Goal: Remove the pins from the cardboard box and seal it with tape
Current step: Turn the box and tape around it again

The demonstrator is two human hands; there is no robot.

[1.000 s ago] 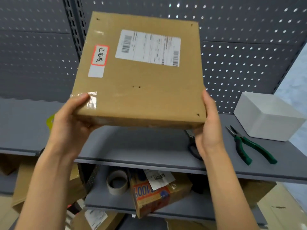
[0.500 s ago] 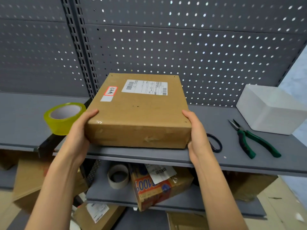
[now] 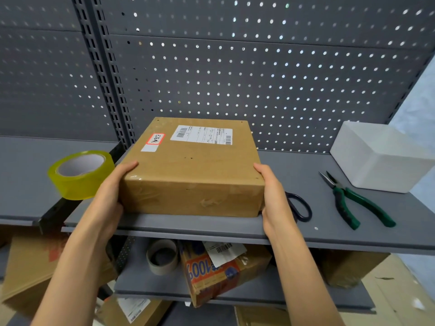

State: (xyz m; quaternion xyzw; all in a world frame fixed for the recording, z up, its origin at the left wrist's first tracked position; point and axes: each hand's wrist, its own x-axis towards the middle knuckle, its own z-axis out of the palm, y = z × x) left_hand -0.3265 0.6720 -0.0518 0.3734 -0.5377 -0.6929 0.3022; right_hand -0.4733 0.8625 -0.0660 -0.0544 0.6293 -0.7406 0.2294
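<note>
Cardboard box point(image 3: 191, 169): lies flat on the grey shelf point(image 3: 306, 234), near its front edge, left of centre. Top face up; closed.
Box labels: white shipping label point(image 3: 202, 135) with barcodes at the far side of the top; small red-bordered sticker point(image 3: 155, 139) to its left.
Box surface: a few small dark dots on the top face, near the corners and centre; cannot tell whether these are pins or holes. Clear tape wrinkles on the near side face.
Left hand point(image 3: 110, 194): grasping the box at its near left corner, thumb on the top edge, fingers hidden behind the left side.
Right hand point(image 3: 274, 196): grasping the near right corner, thumb on the top edge, palm against the right side.
Tape roll point(image 3: 81, 174): yellowish, left of the box, on the neighbouring shelf section, near the left hand but apart from it.
Scissors point(image 3: 299, 207): dark handles just right of the right hand, partly hidden by it.
Pliers point(image 3: 353, 201): green-handled, further right, lying flat.
White block point(image 3: 381, 157): far right, beyond the pliers.
Backing: perforated grey panel point(image 3: 259, 74).
</note>
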